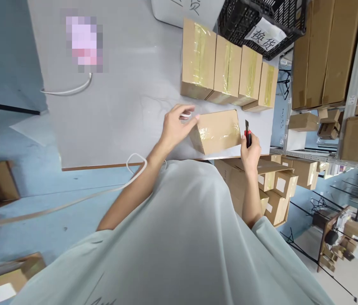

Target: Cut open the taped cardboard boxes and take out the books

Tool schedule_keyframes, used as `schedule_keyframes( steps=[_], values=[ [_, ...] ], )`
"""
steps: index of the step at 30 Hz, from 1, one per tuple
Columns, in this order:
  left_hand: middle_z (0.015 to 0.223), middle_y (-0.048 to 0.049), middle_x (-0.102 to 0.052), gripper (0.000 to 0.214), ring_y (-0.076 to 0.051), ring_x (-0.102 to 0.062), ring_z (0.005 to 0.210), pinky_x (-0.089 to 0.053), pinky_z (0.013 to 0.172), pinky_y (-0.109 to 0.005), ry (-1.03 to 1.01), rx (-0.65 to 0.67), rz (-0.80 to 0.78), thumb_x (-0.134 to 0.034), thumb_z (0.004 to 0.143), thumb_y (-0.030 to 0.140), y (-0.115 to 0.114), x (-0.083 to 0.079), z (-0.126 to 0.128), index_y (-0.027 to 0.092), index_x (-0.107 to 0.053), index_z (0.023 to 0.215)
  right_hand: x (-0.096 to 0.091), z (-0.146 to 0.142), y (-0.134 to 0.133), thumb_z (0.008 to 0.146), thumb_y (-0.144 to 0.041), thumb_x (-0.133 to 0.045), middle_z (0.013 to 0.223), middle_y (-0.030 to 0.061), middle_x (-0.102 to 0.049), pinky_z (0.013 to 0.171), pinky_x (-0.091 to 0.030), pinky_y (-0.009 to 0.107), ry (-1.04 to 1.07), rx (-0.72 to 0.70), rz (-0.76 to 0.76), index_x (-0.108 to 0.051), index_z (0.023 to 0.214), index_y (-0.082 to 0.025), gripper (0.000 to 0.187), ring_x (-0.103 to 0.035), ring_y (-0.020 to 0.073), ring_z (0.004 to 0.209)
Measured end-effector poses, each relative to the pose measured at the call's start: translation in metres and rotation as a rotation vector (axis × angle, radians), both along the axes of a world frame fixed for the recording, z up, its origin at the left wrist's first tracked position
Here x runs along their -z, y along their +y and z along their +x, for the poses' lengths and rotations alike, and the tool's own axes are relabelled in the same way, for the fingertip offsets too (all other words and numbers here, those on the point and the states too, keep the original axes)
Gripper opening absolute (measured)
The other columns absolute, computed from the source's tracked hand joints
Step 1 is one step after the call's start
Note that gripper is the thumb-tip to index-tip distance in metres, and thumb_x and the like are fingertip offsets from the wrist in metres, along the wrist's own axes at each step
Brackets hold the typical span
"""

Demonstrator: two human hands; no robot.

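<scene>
A taped cardboard box (219, 131) lies slightly turned on the grey-white table (115, 123), close to its front edge. At its left end is my left hand (179, 125), fingers bent and apart from the thumb. The thumb tip is at the box's upper left corner; whether it presses on it I cannot tell. A small white thing shows among the left fingers, too small to name. My right hand (251, 154) is closed around a red and black utility knife (248, 136), just right of the box, its dark blade pointing away from me.
Several taped cardboard boxes (226, 70) stand in a row behind. Beyond them are a black crate (261, 29) and a white bin (179, 12). A blurred pink item (83, 40) with a white cable (70, 91) lies far left. More cartons (277, 184) sit below the table at right.
</scene>
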State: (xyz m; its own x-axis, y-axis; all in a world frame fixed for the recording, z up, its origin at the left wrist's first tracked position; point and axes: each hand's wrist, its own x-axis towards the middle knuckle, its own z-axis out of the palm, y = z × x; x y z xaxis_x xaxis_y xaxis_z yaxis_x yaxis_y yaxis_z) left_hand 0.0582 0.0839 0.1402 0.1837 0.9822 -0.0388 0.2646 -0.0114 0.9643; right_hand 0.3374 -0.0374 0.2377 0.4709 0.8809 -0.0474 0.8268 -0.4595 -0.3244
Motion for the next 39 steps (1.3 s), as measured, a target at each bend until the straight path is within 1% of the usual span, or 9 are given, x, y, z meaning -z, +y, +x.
schedule_keyframes(
  steps=[2,5,8,10,12,18,26,32,39],
  values=[
    [0.132,-0.0091,-0.082,0.033,-0.026,-0.081,0.114,-0.07,0.105,-0.04,-0.021,0.04,-0.051,-0.082,0.096,0.035,0.007,-0.005,0.004,0.022,-0.084,0.125,-0.013,-0.019,-0.006,0.119,-0.053,-0.041,0.124,0.0197,-0.085,0.099,-0.063,0.047,0.052,-0.066,-0.07,-0.067,0.159,-0.016,0.06,-0.082,0.0355,0.112],
    [0.124,-0.0087,-0.085,0.026,-0.025,-0.082,0.104,-0.071,0.104,-0.042,-0.078,0.072,-0.12,-0.085,0.091,0.031,0.012,0.002,0.004,0.02,-0.086,0.114,-0.027,-0.057,-0.01,0.121,-0.052,-0.045,0.118,0.0132,-0.089,0.094,-0.065,0.043,0.148,-0.213,-0.219,-0.066,0.164,-0.023,0.056,-0.085,0.0343,0.103],
    [0.123,-0.0097,-0.085,0.028,-0.026,-0.083,0.107,-0.072,0.106,-0.044,-0.119,0.082,-0.155,-0.086,0.089,0.028,0.013,0.01,-0.002,0.018,-0.088,0.115,-0.033,-0.092,-0.004,0.122,-0.045,-0.046,0.134,0.0127,-0.089,0.098,-0.064,0.041,0.135,-0.327,-0.33,-0.064,0.169,-0.025,0.054,-0.086,0.0352,0.114],
    [0.125,-0.0102,-0.085,0.028,-0.027,-0.084,0.109,-0.072,0.108,-0.044,-0.13,0.089,-0.163,-0.084,0.089,0.025,0.011,0.01,-0.006,0.017,-0.088,0.116,-0.035,-0.108,0.003,0.122,-0.042,-0.045,0.142,0.0131,-0.087,0.1,-0.063,0.041,0.095,-0.365,-0.392,-0.062,0.172,-0.025,0.055,-0.085,0.0364,0.122],
    [0.128,-0.0103,-0.085,0.028,-0.027,-0.084,0.112,-0.071,0.111,-0.045,-0.134,0.09,-0.163,-0.082,0.091,0.022,0.009,0.008,-0.009,0.017,-0.089,0.117,-0.036,-0.117,0.009,0.123,-0.04,-0.045,0.143,0.0136,-0.086,0.101,-0.063,0.04,0.065,-0.387,-0.442,-0.061,0.173,-0.025,0.055,-0.084,0.0371,0.125],
    [0.128,-0.0093,-0.083,0.026,-0.028,-0.082,0.119,-0.07,0.116,-0.045,-0.141,0.078,-0.144,-0.08,0.093,0.022,0.005,0.005,-0.004,0.017,-0.089,0.117,-0.037,-0.128,0.016,0.125,-0.04,-0.041,0.133,0.0139,-0.089,0.097,-0.061,0.039,0.016,-0.419,-0.512,-0.059,0.175,-0.023,0.056,-0.085,0.0363,0.12],
    [0.129,-0.0097,-0.081,0.028,-0.028,-0.082,0.119,-0.07,0.116,-0.048,-0.133,0.095,-0.133,-0.083,0.094,0.025,0.007,0.012,0.0,0.018,-0.087,0.121,-0.033,-0.137,0.014,0.125,-0.039,-0.036,0.138,0.0159,-0.087,0.097,-0.062,0.039,-0.037,-0.37,-0.506,-0.057,0.176,-0.022,0.057,-0.084,0.037,0.12],
    [0.13,-0.0096,-0.082,0.03,-0.027,-0.082,0.119,-0.07,0.115,-0.047,-0.13,0.083,-0.135,-0.081,0.094,0.024,0.007,0.011,0.001,0.018,-0.087,0.122,-0.037,-0.14,0.012,0.124,-0.037,-0.037,0.13,0.0158,-0.089,0.097,-0.063,0.04,-0.024,-0.368,-0.536,-0.057,0.174,-0.022,0.056,-0.085,0.0371,0.117],
    [0.127,-0.0081,-0.082,0.029,-0.024,-0.083,0.113,-0.071,0.112,-0.042,-0.128,0.042,-0.154,-0.086,0.09,0.023,0.003,0.011,0.01,0.018,-0.086,0.119,-0.049,-0.16,0.025,0.126,-0.034,-0.033,0.134,0.0209,-0.086,0.101,-0.062,0.041,-0.118,-0.329,-0.677,-0.05,0.177,-0.018,0.056,-0.084,0.0356,0.12]
  ],
)
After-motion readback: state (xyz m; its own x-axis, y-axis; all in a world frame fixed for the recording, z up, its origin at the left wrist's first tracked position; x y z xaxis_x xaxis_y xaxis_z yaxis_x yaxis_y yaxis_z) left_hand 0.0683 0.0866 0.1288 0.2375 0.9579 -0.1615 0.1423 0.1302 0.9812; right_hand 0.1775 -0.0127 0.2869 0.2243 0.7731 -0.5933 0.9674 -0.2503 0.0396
